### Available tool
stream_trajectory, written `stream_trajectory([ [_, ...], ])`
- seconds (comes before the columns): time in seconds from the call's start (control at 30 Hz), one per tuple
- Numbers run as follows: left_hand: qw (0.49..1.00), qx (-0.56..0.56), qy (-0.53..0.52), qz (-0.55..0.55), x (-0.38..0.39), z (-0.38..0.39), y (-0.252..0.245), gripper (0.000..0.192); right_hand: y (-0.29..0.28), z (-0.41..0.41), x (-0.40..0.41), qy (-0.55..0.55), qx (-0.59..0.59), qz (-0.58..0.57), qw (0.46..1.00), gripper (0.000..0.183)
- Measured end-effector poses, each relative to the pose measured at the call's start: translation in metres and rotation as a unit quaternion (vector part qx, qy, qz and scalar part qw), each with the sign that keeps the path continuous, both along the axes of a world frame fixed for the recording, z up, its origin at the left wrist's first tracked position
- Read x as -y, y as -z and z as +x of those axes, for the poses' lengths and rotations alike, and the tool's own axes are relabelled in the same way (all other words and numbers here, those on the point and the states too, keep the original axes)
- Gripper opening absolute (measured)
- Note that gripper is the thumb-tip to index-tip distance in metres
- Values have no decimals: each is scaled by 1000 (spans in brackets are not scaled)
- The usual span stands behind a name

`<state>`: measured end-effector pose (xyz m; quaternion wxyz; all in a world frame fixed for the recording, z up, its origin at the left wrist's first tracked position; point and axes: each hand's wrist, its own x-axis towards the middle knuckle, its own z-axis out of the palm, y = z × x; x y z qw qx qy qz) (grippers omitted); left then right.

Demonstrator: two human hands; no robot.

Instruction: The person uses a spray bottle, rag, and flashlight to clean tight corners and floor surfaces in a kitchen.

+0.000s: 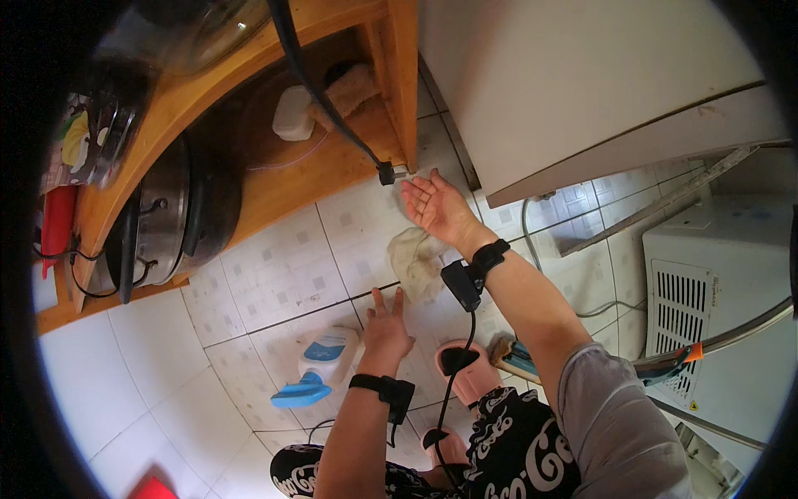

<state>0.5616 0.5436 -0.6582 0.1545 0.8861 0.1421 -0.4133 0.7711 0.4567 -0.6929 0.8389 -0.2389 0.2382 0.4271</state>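
Note:
My left hand (386, 335) reaches down over the tiled floor (283, 280), back of the hand up and two fingers pointing forward. It holds nothing; whether its fingertips touch the tiles I cannot tell. My right hand (430, 209) is turned palm up with its fingers loosely bent and nothing in it, near the front leg of a wooden shelf unit (404, 87). Between the hands lies a crumpled, off-white cloth (411, 262) on the floor. Beside my left hand is a white plastic bottle (330, 352) with a blue cap and a blue label.
Inside the shelf are a metal pot (163, 212), a white block-like object (293, 113) and a brown cloth (349, 90). A black cable (312, 87) hangs in front. Right stand a pale cabinet (592, 81) and a vented white appliance (686, 274). A brush-like tool (519, 357) lies near my pink slippers (467, 371).

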Motion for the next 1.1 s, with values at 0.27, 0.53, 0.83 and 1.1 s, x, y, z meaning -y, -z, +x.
stream_trajectory([
  [0.27, 1000, 12, 9, 6, 0, -2, 5, 103, -2, -1, 3, 0, -6, -2, 1000, 35],
  [0.53, 1000, -10, 0, 15, -3, 0, -1, 98, -23, -22, -7, -265, 214, -198, 919, 30],
  [0.83, 1000, -9, 5, 11, -2, 1, 1, 102, -5, -27, 5, -303, 210, -279, 887, 40],
  [1.1, 999, 8, 48, -4, -5, 1, 6, 108, 8, -33, 22, -278, 322, -301, 854, 41],
])
